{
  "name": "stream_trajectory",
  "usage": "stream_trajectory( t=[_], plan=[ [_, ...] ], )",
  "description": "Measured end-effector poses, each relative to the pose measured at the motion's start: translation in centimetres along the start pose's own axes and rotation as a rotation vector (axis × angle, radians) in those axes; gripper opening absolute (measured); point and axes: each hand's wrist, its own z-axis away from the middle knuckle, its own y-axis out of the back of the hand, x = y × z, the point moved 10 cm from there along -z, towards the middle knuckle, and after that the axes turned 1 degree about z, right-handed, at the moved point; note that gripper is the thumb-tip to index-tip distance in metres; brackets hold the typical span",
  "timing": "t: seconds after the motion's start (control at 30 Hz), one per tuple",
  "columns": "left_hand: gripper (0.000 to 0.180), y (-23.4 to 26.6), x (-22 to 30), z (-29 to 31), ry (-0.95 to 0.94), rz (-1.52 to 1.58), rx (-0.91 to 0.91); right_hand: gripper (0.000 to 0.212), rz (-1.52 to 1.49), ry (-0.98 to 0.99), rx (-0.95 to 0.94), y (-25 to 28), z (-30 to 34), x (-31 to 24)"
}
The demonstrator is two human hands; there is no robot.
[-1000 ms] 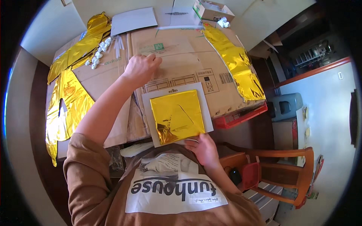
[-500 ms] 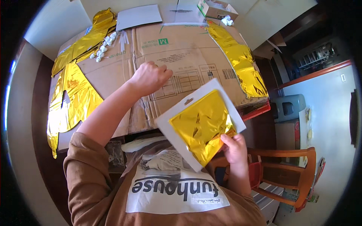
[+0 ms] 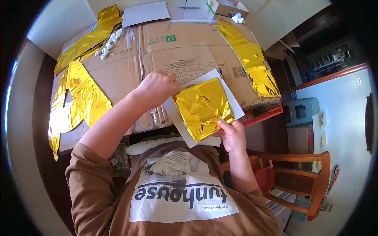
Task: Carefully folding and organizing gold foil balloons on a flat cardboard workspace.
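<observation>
My right hand (image 3: 233, 135) grips the near right edge of a folded gold foil balloon (image 3: 202, 108), thumb on top. A white card (image 3: 234, 98) lies behind the foil, its edges showing around it. My left hand (image 3: 159, 88) is closed at the far left corner of the foil, fingers curled; what they pinch, if anything, is hidden. Both hands are over the near edge of a large cardboard box (image 3: 126, 78). Flat gold foil balloons lie on it: one at the near left (image 3: 84, 94), one at the far left (image 3: 84, 45), one at the right (image 3: 248, 59).
Small white bundles (image 3: 106, 49) and thin clear strips (image 3: 130, 36) lie by the far left foil. Toward the back are a white sheet (image 3: 145, 13) and a small open carton (image 3: 228, 8). A wooden chair (image 3: 295, 181) stands at the right, a blue-grey stool (image 3: 302, 111) beyond it.
My right hand has brought the card and foil up and left, turning them more upright. My left hand has moved slightly down and is now at the foil's corner.
</observation>
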Motion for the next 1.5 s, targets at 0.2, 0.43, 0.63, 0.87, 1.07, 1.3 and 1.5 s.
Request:
stream_trajectory(
  t=[0.2, 0.43, 0.63, 0.87, 1.07, 1.3, 1.5],
  plan=[
    [0.007, 1.1, 0.6, 0.0, 0.036, -0.008, -0.040, 0.023, -0.039, 0.063, 0.094, -0.4, 1.0, 0.8],
    [0.011, 3.1, 3.0, 1.2, 0.001, -0.132, 0.075, 0.023, -0.112, 0.048, 0.080, -1.3, 1.1, 2.3],
    [0.025, 6.4, 3.5, 2.0, 0.004, -0.045, 0.259, 0.027, -0.099, -0.016, 0.009, -2.0, 0.8, 2.3],
    [0.035, 5.0, -1.0, 9.4, 0.377, 0.421, 0.748, 0.031, -0.204, 0.065, -0.073, -4.1, 1.9, 1.0],
    [0.036, -3.3, -2.1, 9.9, 1.026, 2.174, 0.759, 0.033, -0.191, 0.074, -0.148, -6.1, 3.3, 1.6],
    [0.045, -2.0, 5.0, 11.3, 0.867, 2.296, 0.283, 0.032, -0.240, 0.129, -0.091, -8.3, 5.3, 1.5],
    [0.053, -4.7, 8.8, 17.7, 0.953, 2.232, 0.036, 0.064, -0.057, 0.131, -0.242, -3.4, 8.0, 4.8]
  ],
)
